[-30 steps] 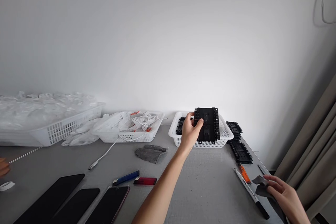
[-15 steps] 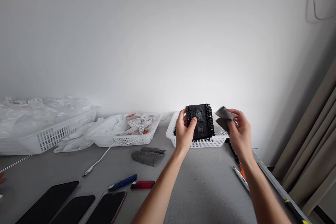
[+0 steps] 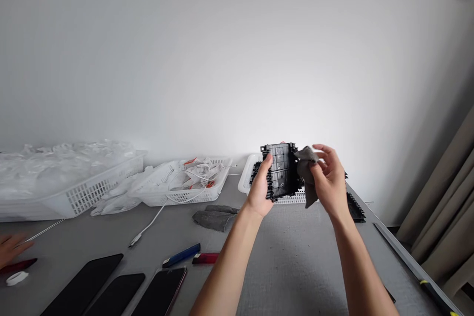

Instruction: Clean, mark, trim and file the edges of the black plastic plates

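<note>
My left hand (image 3: 260, 185) grips a black plastic part (image 3: 283, 170) by its left side, thumb over the near face. The part is squarish, with ribs and rows of small teeth along its edges, and is held up in front of a white basket (image 3: 244, 177). In my right hand (image 3: 329, 177) a grey cloth (image 3: 306, 173) is pinched between thumb and fingers. The cloth hangs down at the right edge of the black part; whether it touches cannot be made out.
Another grey cloth (image 3: 215, 218) lies left of my arm. Phones (image 3: 159, 291), a blue lighter-like item (image 3: 181, 255) and a red one (image 3: 205, 258) are nearer. Baskets with white bags (image 3: 70, 173) and cables (image 3: 200, 177) stand behind. Another person's hand (image 3: 13, 249) is at far left.
The black part has been turned in my left hand and shows a different, hollow-looking face. My right hand has brought the grey cloth left, up to the part's edge. The view has shifted slightly.
</note>
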Action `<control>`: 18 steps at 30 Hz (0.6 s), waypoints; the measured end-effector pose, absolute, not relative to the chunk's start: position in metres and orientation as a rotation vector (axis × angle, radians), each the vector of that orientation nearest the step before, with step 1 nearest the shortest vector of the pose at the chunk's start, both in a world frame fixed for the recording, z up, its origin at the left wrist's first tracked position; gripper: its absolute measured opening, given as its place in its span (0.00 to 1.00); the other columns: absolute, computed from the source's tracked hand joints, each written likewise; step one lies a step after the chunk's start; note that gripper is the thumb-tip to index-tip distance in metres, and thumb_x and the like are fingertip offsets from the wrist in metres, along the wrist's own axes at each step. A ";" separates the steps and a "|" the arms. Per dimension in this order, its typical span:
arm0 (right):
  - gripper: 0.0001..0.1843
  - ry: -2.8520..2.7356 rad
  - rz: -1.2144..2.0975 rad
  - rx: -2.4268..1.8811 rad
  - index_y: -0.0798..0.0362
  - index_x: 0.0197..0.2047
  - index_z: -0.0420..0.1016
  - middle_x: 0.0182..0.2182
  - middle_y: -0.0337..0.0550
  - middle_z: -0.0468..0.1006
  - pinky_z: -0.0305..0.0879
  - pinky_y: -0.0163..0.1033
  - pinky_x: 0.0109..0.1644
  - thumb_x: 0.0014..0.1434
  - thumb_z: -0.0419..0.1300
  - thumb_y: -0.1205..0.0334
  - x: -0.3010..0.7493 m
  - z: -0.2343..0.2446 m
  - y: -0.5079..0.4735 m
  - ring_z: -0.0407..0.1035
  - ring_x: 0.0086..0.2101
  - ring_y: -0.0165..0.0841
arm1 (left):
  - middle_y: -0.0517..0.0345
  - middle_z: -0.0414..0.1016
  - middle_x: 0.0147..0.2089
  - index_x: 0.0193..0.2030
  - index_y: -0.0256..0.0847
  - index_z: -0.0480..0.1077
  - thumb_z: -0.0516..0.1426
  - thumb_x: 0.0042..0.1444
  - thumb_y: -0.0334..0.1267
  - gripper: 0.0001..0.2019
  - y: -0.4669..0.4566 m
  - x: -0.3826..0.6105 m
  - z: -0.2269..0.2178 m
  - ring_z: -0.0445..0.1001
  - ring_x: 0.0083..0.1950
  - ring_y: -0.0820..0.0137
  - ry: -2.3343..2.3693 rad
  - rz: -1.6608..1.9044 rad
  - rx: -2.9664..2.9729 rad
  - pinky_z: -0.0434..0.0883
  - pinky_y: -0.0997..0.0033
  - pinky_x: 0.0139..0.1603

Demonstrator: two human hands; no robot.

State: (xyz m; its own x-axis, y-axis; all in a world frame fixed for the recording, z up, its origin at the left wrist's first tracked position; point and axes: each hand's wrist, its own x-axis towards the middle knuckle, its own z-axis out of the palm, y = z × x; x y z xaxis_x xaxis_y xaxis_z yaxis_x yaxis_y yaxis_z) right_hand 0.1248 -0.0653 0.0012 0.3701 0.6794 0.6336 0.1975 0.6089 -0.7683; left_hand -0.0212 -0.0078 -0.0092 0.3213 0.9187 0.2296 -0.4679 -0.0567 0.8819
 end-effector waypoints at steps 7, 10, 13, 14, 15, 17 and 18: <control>0.20 -1.347 -0.215 -1.008 0.48 0.57 0.74 0.49 0.48 0.76 0.70 0.44 0.47 0.65 0.51 0.65 0.127 0.001 -0.067 0.72 0.46 0.36 | 0.50 0.79 0.53 0.59 0.45 0.71 0.52 0.57 0.65 0.32 -0.019 -0.022 0.004 0.73 0.59 0.55 0.317 1.130 1.050 0.71 0.54 0.59; 0.22 -1.442 -0.363 -1.027 0.48 0.59 0.73 0.47 0.48 0.77 0.70 0.44 0.47 0.67 0.49 0.67 0.116 -0.003 -0.061 0.72 0.45 0.35 | 0.51 0.77 0.57 0.62 0.46 0.69 0.54 0.58 0.61 0.30 -0.022 -0.020 0.004 0.71 0.62 0.57 0.209 1.102 0.956 0.67 0.55 0.64; 0.22 -1.468 -0.430 -1.089 0.52 0.60 0.74 0.43 0.49 0.76 0.70 0.41 0.42 0.66 0.49 0.69 0.111 -0.008 -0.057 0.72 0.40 0.34 | 0.51 0.76 0.59 0.62 0.45 0.69 0.55 0.60 0.59 0.29 -0.020 -0.018 0.004 0.71 0.63 0.58 0.159 1.090 0.891 0.64 0.56 0.66; 0.22 -1.483 -0.433 -1.099 0.53 0.59 0.74 0.42 0.49 0.76 0.69 0.40 0.40 0.66 0.49 0.70 0.110 -0.009 -0.057 0.72 0.39 0.33 | 0.51 0.76 0.58 0.62 0.45 0.69 0.54 0.60 0.58 0.28 -0.019 -0.018 0.004 0.71 0.63 0.58 0.154 1.102 0.875 0.65 0.57 0.66; 0.22 -1.503 -0.425 -1.102 0.54 0.58 0.75 0.41 0.48 0.76 0.69 0.39 0.39 0.66 0.49 0.70 0.110 -0.010 -0.057 0.71 0.37 0.33 | 0.51 0.76 0.58 0.62 0.45 0.69 0.54 0.61 0.58 0.28 -0.018 -0.019 0.005 0.71 0.62 0.58 0.152 1.123 0.860 0.65 0.57 0.66; 0.21 -1.578 -0.376 -1.104 0.55 0.57 0.76 0.40 0.48 0.76 0.68 0.37 0.38 0.65 0.50 0.70 0.108 -0.011 -0.058 0.71 0.35 0.32 | 0.50 0.77 0.57 0.61 0.44 0.69 0.52 0.62 0.58 0.28 -0.016 -0.021 0.008 0.73 0.61 0.58 0.156 1.183 0.834 0.67 0.57 0.65; 0.21 -1.628 -0.346 -1.108 0.55 0.57 0.76 0.40 0.48 0.76 0.67 0.37 0.37 0.65 0.50 0.71 0.107 -0.011 -0.059 0.70 0.35 0.32 | 0.50 0.77 0.57 0.61 0.43 0.70 0.52 0.62 0.58 0.27 -0.015 -0.023 0.010 0.73 0.60 0.58 0.165 1.217 0.823 0.68 0.57 0.64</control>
State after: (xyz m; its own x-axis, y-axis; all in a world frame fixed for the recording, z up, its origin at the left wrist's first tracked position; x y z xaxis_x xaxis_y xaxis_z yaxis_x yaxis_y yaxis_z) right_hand 0.1074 -0.0588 -0.0106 0.0193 0.4817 0.8761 0.7962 0.5226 -0.3049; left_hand -0.0228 -0.0153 0.0104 0.3738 0.8759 0.3050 -0.7635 0.1038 0.6374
